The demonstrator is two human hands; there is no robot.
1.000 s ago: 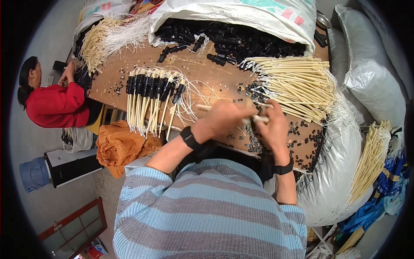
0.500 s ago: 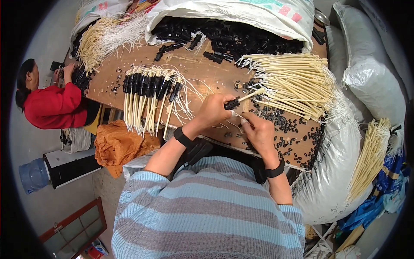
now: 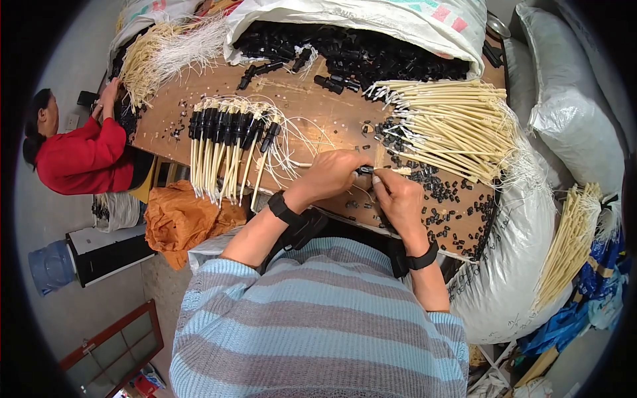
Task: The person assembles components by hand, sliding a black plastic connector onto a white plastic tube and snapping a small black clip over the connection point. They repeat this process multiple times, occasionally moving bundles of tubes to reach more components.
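Note:
My left hand is closed round a small black plastic connector, its fingers over most of it. Meeting it from the right, my right hand pinches at the connector's end, where a cream tube sticks out past the fingers. How the tube sits in the connector is hidden by my fingertips. Left of my hands lies a row of cream tubes fitted with black connectors, thin white cords trailing from it. Beyond my right hand rests a pile of cream tubes without connectors.
Small black pieces are scattered over the right of the brown table. A white sack spills black connectors at the back. Full white sacks press against the right edge. A co-worker in a red top works at the left.
Both hands have come together on the connector; my right fingers moved up to its end. The cream tube has swung lower and shows less. The co-worker's hands have shifted along the table.

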